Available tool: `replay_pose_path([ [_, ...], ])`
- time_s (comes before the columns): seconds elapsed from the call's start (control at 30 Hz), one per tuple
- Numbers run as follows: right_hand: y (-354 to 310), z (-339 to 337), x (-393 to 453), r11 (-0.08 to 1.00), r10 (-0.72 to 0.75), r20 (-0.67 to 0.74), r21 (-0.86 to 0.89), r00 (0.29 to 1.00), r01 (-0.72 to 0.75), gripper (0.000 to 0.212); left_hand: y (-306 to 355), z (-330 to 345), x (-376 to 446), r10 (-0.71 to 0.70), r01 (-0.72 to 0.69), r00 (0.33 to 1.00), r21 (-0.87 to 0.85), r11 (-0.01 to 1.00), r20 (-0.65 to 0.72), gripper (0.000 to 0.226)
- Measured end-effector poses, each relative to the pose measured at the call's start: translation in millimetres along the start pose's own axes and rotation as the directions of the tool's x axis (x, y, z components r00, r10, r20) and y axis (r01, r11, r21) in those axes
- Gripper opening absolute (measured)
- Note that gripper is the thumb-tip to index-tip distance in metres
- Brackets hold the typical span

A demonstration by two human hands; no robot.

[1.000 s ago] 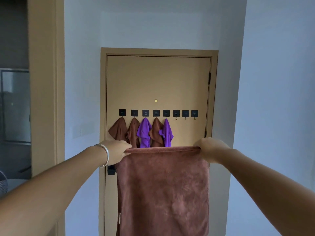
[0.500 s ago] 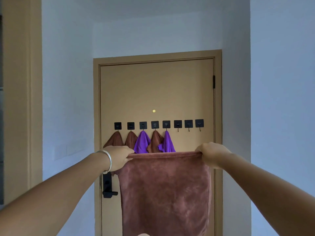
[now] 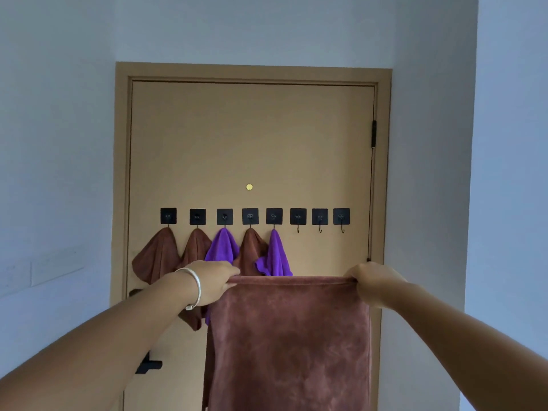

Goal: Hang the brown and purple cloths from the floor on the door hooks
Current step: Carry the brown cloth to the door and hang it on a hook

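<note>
We cannot see the lower end of the brown cloth (image 3: 289,345): it runs out past the bottom edge. It covers the lower right part of the door (image 3: 252,143), and the floor lies out of view. Behind the cloth and the left hand (image 3: 212,281), the bottoms of the hung cloths are hidden: the second brown one (image 3: 194,247), the first purple one (image 3: 222,246), the third brown one (image 3: 250,250) and the second purple one (image 3: 275,256). The left forearm cuts across the black door handle (image 3: 148,364), so only parts of it show. Fingertips of both hands curl behind the cloth's top hem; the right hand (image 3: 372,284) shows only its back. Both arms leave at the lower corners. The marks on the black hook plates (image 3: 298,216) are too small to read.
</note>
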State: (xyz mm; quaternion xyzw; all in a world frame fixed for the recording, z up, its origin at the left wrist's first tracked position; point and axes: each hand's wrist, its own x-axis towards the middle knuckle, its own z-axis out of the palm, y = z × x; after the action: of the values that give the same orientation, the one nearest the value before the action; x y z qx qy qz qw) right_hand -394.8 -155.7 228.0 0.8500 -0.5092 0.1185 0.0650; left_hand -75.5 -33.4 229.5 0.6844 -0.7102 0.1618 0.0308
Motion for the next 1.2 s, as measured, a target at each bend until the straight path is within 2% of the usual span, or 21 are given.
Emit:
replay_pose_path([
  [0.27, -3, 4, 94, 0.996, 0.089, -0.052, -0.019, 0.995, -0.091, 0.037, -59, 24, 101, 0.054, -0.058, 0.997, -0.091, 0.994, -0.048, 0.041],
  [0.43, 1, 19, 134, 0.991, 0.132, -0.051, -0.022, 0.99, -0.133, 0.036, -77, 45, 144, 0.09, -0.102, 0.991, -0.134, 0.986, -0.096, 0.037],
  [0.57, 8, 31, 165, 0.989, 0.15, -0.064, 0.011, 0.987, -0.15, 0.039, -85, 61, 173, 0.102, -0.122, 0.988, -0.171, 0.978, -0.119, 0.044],
  [0.73, 19, 40, 203, 0.97, 0.146, -0.169, 0.218, 0.975, -0.107, 0.058, -86, 68, 210, 0.106, -0.142, 0.972, -0.167, 0.976, -0.209, 0.058],
  [0.83, 29, 44, 225, 0.913, 0.156, -0.262, 0.407, 0.952, -0.038, 0.062, -81, 70, 228, 0.137, -0.187, 0.942, -0.142, 0.972, -0.305, 0.065],
  [0.93, 42, 48, 246, 0.823, 0.194, -0.303, 0.567, 0.933, 0.012, 0.057, -78, 74, 251, 0.214, -0.217, 0.883, 0.041, 0.975, -0.419, 0.066],
  [1.0, 54, 50, 263, 0.777, 0.203, -0.316, 0.628, 0.927, 0.044, 0.053, -77, 74, 267, 0.194, -0.211, 0.909, -0.005, 0.978, -0.368, 0.058],
  [1.07, 64, 52, 281, 0.699, 0.191, -0.303, 0.709, 0.934, 0.088, 0.044, -75, 74, 284, 0.226, -0.22, 0.904, 0.057, 0.974, -0.364, 0.05],
  [1.13, 72, 56, 297, 0.659, 0.133, -0.29, 0.74, 0.948, 0.134, 0.03, -67, 75, 299, 0.242, -0.238, 0.907, 0.054, 0.97, -0.345, 0.066],
  [1.2, 79, 61, 308, 0.712, 0.03, -0.311, 0.673, 0.95, 0.198, 0.022, -59, 74, 311, 0.155, -0.155, 0.938, 0.023, 0.988, -0.311, 0.08],
])
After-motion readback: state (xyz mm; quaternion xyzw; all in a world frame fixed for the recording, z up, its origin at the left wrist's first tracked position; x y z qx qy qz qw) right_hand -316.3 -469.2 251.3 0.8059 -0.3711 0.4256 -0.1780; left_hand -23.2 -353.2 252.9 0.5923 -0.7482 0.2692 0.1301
